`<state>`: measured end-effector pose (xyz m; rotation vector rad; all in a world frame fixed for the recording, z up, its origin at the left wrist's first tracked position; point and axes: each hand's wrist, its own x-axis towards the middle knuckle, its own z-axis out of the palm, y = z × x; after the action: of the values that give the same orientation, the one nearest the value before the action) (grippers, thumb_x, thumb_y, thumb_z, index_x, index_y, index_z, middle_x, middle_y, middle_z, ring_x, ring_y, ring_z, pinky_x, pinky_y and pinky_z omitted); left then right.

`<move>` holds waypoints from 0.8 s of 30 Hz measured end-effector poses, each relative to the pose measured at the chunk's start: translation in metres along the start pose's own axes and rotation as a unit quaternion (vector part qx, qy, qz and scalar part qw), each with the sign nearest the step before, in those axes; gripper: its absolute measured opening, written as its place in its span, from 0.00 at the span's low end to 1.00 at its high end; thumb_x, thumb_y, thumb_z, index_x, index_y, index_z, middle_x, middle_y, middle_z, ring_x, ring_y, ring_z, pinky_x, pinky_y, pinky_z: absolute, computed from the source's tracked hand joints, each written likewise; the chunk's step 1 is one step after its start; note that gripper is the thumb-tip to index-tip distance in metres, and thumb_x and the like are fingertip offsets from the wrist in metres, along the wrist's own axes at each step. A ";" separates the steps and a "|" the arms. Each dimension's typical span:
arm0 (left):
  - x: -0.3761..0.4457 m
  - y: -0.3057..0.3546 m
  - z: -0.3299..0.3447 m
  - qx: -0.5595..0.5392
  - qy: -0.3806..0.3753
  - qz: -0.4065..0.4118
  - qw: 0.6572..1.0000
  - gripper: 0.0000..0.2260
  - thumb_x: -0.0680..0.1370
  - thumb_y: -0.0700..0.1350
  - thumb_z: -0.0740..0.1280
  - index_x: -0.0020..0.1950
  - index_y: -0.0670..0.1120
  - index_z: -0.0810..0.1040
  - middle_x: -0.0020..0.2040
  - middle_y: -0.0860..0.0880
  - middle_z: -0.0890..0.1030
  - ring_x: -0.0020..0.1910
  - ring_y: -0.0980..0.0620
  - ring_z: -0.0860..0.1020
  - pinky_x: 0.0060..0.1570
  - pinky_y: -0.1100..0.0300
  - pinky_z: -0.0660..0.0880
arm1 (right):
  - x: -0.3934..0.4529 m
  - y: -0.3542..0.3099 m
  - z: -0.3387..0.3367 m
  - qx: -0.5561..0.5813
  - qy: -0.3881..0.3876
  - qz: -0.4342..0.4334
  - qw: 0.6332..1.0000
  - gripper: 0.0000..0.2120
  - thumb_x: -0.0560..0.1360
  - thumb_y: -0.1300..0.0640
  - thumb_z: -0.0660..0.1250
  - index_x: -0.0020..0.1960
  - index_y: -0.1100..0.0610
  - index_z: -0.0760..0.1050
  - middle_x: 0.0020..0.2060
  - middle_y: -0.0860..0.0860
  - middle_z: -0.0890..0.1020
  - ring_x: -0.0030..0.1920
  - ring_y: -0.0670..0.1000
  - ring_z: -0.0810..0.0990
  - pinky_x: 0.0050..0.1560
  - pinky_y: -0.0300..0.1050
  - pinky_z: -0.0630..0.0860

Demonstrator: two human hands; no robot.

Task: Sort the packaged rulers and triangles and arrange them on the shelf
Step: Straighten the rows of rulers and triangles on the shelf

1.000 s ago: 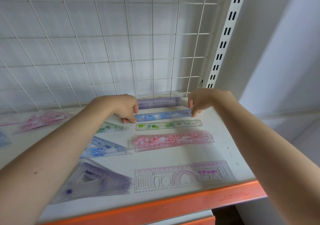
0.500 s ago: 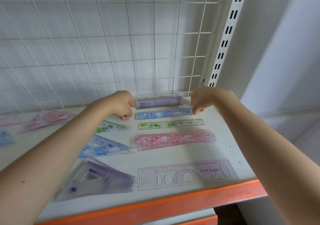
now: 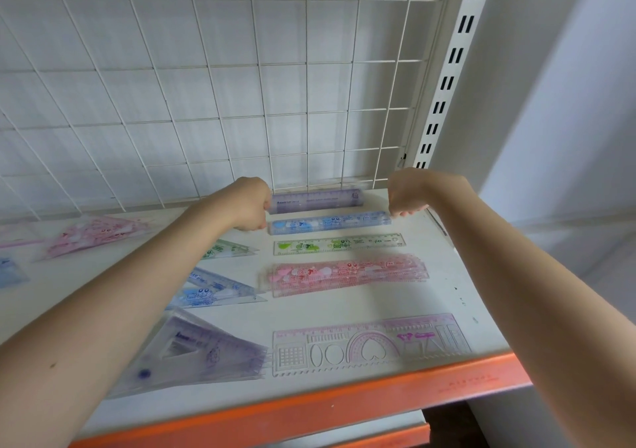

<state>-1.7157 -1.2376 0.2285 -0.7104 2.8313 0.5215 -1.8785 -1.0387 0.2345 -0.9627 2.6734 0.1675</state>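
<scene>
Both hands, left hand [image 3: 248,204] and right hand [image 3: 407,195], curl onto the ends of the blue ruler [image 3: 329,222] at the shelf's [image 3: 344,304] far right; squaring it parallel with its neighbours looks best.

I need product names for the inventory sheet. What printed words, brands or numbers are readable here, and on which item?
"CUTE": pink rulers.
"CUTE", fainter: blue ruler.
Green ruler: print too blurred to read.
Purple ruler and purple triangles: a dark brand word, unreadable.
Stencil ruler: scale marks only, too small.
Orange shelf edge: embossed characters, illegible.
</scene>
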 end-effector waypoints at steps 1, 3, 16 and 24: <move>0.000 -0.002 -0.001 -0.003 0.000 -0.006 1.000 0.22 0.74 0.31 0.64 0.68 0.38 0.70 0.57 0.40 0.79 0.54 0.43 0.79 0.57 0.51 0.75 | 0.000 0.000 0.000 0.002 0.001 0.003 1.000 0.11 0.72 0.62 0.66 0.31 0.58 0.74 0.28 0.51 0.77 0.29 0.49 0.74 0.34 0.39 0.72; -0.001 -0.002 -0.002 -0.013 -0.001 -0.014 1.000 0.22 0.74 0.30 0.64 0.68 0.38 0.69 0.57 0.40 0.80 0.53 0.44 0.79 0.57 0.51 0.75 | 0.000 -0.001 0.002 0.007 0.002 0.004 1.000 0.11 0.72 0.62 0.66 0.31 0.59 0.74 0.28 0.51 0.77 0.29 0.48 0.74 0.33 0.39 0.72; -0.002 0.008 -0.002 -0.032 -0.011 -0.043 0.999 0.14 0.75 0.31 0.63 0.60 0.35 0.76 0.50 0.43 0.84 0.52 0.49 0.81 0.52 0.59 0.75 | -0.002 -0.011 -0.001 0.023 -0.024 0.023 0.999 0.10 0.73 0.62 0.66 0.32 0.60 0.74 0.30 0.52 0.76 0.31 0.49 0.73 0.36 0.39 0.71; -0.001 0.006 -0.001 -0.048 -0.001 -0.043 0.998 0.13 0.75 0.32 0.65 0.59 0.35 0.77 0.50 0.43 0.84 0.49 0.50 0.80 0.53 0.58 0.75 | -0.004 -0.011 -0.001 0.022 -0.023 0.026 0.999 0.11 0.73 0.63 0.65 0.33 0.60 0.74 0.30 0.52 0.76 0.31 0.49 0.73 0.34 0.39 0.70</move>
<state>-1.7179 -1.2330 0.2316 -0.8436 2.7748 0.6472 -1.8687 -1.0455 0.2366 -0.8666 2.6508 0.1404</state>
